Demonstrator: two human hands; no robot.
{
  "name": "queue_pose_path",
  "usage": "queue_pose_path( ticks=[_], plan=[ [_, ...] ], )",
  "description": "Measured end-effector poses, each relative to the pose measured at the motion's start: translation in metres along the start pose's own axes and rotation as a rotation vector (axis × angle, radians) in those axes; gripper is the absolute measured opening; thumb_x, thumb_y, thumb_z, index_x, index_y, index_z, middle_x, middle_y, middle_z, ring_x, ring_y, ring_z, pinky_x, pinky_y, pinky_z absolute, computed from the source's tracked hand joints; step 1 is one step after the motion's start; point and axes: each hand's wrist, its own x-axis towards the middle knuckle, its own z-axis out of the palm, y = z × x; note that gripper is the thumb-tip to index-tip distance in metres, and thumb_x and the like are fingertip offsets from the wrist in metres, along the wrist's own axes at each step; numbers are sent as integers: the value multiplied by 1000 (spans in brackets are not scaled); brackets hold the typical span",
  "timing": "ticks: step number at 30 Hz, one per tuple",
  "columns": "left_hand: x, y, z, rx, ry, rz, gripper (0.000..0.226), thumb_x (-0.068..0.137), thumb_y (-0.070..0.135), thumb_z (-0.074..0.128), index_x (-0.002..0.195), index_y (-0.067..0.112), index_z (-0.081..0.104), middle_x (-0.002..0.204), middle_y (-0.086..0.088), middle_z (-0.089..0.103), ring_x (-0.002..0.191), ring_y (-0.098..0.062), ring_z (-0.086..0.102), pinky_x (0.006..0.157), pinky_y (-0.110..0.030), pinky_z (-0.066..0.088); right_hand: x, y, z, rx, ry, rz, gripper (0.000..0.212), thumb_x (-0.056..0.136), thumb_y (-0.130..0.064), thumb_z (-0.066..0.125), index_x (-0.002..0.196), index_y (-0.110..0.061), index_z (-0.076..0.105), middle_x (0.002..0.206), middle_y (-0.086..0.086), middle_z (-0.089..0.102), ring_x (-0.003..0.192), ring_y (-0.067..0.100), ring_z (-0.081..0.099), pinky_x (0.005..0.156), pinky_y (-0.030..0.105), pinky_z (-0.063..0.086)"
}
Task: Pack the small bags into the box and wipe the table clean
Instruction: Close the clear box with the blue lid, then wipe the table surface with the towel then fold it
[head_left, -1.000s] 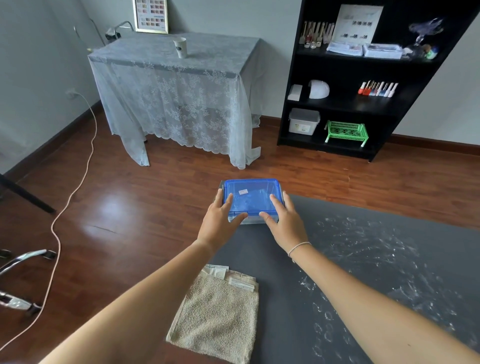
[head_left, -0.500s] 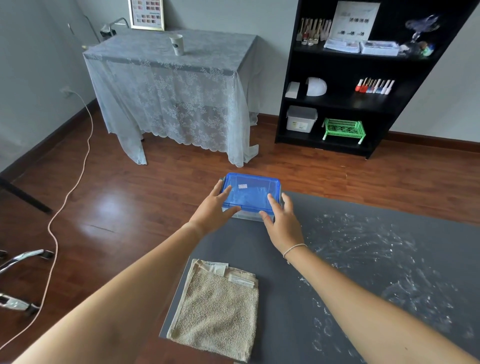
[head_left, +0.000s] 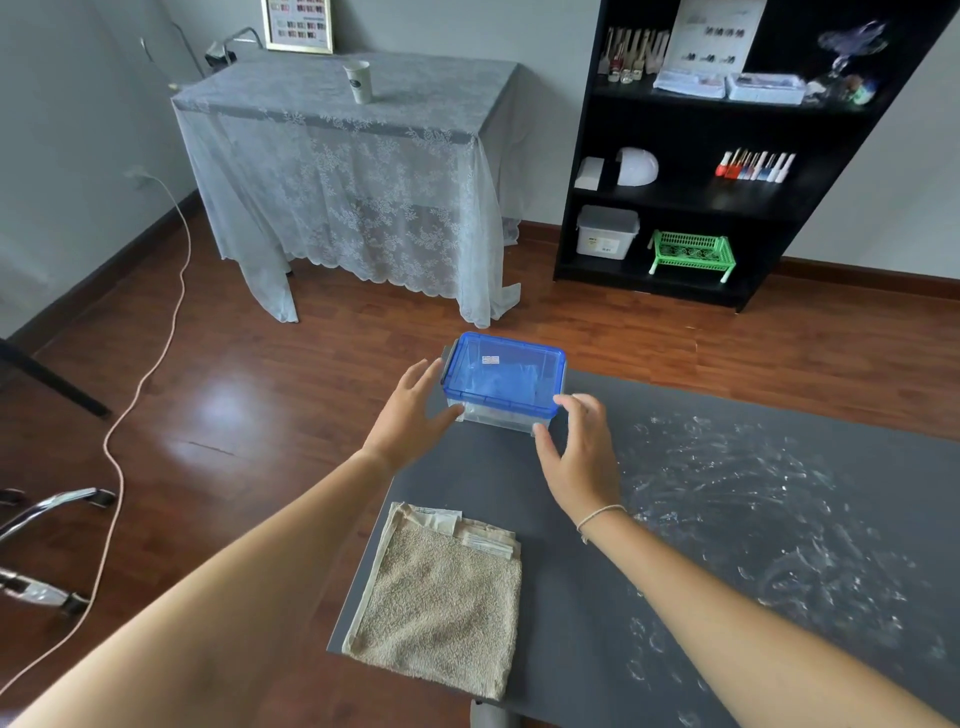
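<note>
A clear plastic box with a blue lid (head_left: 503, 379) stands shut at the far left corner of the dark grey table (head_left: 582, 587). Pale shapes show faintly through the lid. My left hand (head_left: 410, 415) is at the box's left side, fingers spread, thumb tip by its lower front edge. My right hand (head_left: 579, 452) hovers at the box's front right corner with fingers apart. Neither hand holds anything. A folded beige towel (head_left: 441, 597) lies at the table's near left edge. White smears (head_left: 753, 499) cover the table's right half.
Beyond the table's far edge is wooden floor. A lace-covered table (head_left: 353, 171) with a paper cup (head_left: 358, 80) stands at the back, and a black shelf unit (head_left: 701, 156) at the back right. A cable (head_left: 156, 338) and chair legs (head_left: 47, 514) are on the left.
Both hands were lying on the blue lid; they have come off it and now sit at the box's front corners, fingers spread. The box stays in place.
</note>
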Motion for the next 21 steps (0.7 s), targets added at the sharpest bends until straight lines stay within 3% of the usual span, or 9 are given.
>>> queue_pose_path(
  ticks=[2, 4, 7, 10, 14, 17, 21],
  plan=[
    [-13, -8, -1, 0, 4, -10, 67, 84, 33, 64, 142, 18, 34, 144, -8, 37, 123, -25, 47, 107, -34, 38, -17, -2, 3, 17, -31, -42, 27, 81, -13, 66, 104, -1, 58, 106, 16, 57, 102, 32, 56, 90, 38, 45],
    [-27, -14, -1, 15, -15, -22, 62, 83, 35, 65, 138, 17, 41, 134, -7, 46, 111, -24, 54, 101, -31, 41, -36, -4, 8, 21, -171, -36, 28, 82, -19, 67, 104, -4, 61, 104, 13, 59, 100, 30, 56, 90, 35, 44],
    [-49, -23, -1, 86, -103, 5, 53, 81, 38, 67, 128, 17, 54, 119, -7, 56, 105, -24, 55, 96, -31, 42, -61, -6, 16, -77, -429, -27, 45, 82, -43, 62, 116, -13, 58, 112, 4, 57, 106, 23, 50, 92, 32, 42],
    [-68, -29, -4, 187, -253, 98, 44, 79, 41, 67, 118, 19, 62, 110, -5, 60, 103, -21, 54, 95, -31, 42, -75, -5, 21, -251, -575, -85, 59, 78, -57, 58, 123, -20, 52, 117, 0, 54, 108, 22, 47, 92, 32, 39],
    [-83, -34, -9, 216, -395, 145, 40, 75, 37, 72, 109, 17, 66, 99, 0, 58, 88, -11, 51, 84, -20, 44, -81, -7, 24, -319, -624, -87, 51, 78, -55, 59, 116, -21, 53, 114, 0, 53, 107, 22, 46, 89, 32, 37],
    [-84, -36, -8, 254, -415, 155, 28, 74, 31, 72, 96, 15, 67, 87, 6, 51, 79, -10, 46, 70, -8, 32, -80, -12, 26, -302, -651, -40, 42, 79, -49, 62, 107, -18, 56, 111, 2, 56, 105, 23, 48, 88, 32, 37],
    [-80, -35, -4, 275, -452, 126, 17, 74, 24, 67, 86, 13, 64, 86, 3, 47, 76, -13, 47, 68, -16, 34, -79, -16, 28, -293, -693, -3, 39, 83, -43, 60, 109, -15, 56, 114, 4, 54, 109, 25, 47, 91, 32, 36]
  ],
)
